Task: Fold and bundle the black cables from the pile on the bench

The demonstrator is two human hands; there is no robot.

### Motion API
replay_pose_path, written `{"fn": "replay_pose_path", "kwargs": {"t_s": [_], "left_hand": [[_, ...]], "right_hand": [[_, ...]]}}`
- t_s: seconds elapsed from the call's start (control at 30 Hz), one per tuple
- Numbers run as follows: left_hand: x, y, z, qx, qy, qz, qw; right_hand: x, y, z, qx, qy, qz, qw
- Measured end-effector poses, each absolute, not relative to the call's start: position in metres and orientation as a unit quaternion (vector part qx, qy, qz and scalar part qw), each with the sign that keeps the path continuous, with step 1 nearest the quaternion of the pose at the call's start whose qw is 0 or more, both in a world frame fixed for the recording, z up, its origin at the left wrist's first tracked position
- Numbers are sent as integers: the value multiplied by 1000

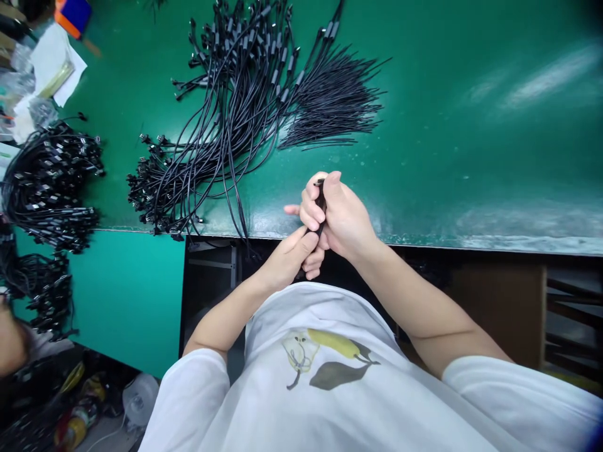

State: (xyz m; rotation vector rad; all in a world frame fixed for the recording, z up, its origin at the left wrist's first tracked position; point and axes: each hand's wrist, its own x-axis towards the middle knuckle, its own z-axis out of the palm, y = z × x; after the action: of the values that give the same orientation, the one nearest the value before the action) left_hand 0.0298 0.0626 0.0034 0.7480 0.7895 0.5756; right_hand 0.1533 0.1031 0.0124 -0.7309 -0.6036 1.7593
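Observation:
Close to my body, at the front edge of the green table [447, 182], both hands meet around a folded black cable [321, 199]. My right hand [348, 216] wraps its fingers round the upper part, thumb pointing up. Just below, my left hand [292, 254] pinches the lower part between thumb and fingers. Most of the cable is hidden by my fingers. Beyond my hands lies a heap of loose black cables [235, 119] with small connectors at their ends. Beside it is a fan of thin, straight black strips [339, 100] that look like cable ties.
At the left, bundled black cables [51, 182] are piled near white paper [51, 59] and clear plastic. An orange and blue object [73, 16] sits at the far left. Another person's arm [12, 339] shows at the left edge. A lower green surface [127, 295] adjoins the table.

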Motion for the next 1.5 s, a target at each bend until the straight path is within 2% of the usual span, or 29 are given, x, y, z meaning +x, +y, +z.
{"fn": "replay_pose_path", "kwargs": {"t_s": [0.13, 0.3, 0.4, 0.5, 0.57, 0.7, 0.87, 0.97, 1.03, 1.13, 1.23, 1.33, 1.4, 1.5], "left_hand": [[30, 64, -3, 291, 357, 239, 854], [32, 67, -9, 188, 340, 216, 896], [30, 72, -13, 231, 355, 228, 877], [27, 81, -15, 371, 366, 230, 822], [27, 85, -16, 515, 391, 203, 735], [33, 82, -18, 748, 454, 151, 460], [37, 79, -29, 847, 431, 249, 184], [36, 87, -28, 878, 397, 253, 79], [36, 91, -24, 887, 392, 234, 63], [35, 93, -24, 870, 415, 228, 134], [29, 93, -29, 773, 457, 235, 372], [18, 99, -31, 547, 476, 299, 620], [13, 105, -28, 402, 459, 359, 706], [10, 111, -22, 304, 429, 378, 762]], "right_hand": [[160, 110, 11, -324, -230, 767, 504], [167, 121, 4, -316, -231, 765, 512], [168, 123, 2, -308, -248, 757, 521], [168, 118, 1, -322, -301, 716, 541], [167, 114, 0, -345, -358, 672, 549], [167, 111, -2, -343, -376, 638, 578], [170, 116, 3, -303, -292, 675, 606], [169, 113, -3, -349, -324, 626, 617], [165, 108, -8, -397, -364, 572, 619], [163, 104, -6, -421, -458, 496, 606], [176, 124, 0, -386, -619, 424, 537], [212, 169, -10, -488, -683, 282, 465], [241, 202, -29, -621, -662, 167, 385], [274, 234, -57, -669, -699, 113, 226]]}}
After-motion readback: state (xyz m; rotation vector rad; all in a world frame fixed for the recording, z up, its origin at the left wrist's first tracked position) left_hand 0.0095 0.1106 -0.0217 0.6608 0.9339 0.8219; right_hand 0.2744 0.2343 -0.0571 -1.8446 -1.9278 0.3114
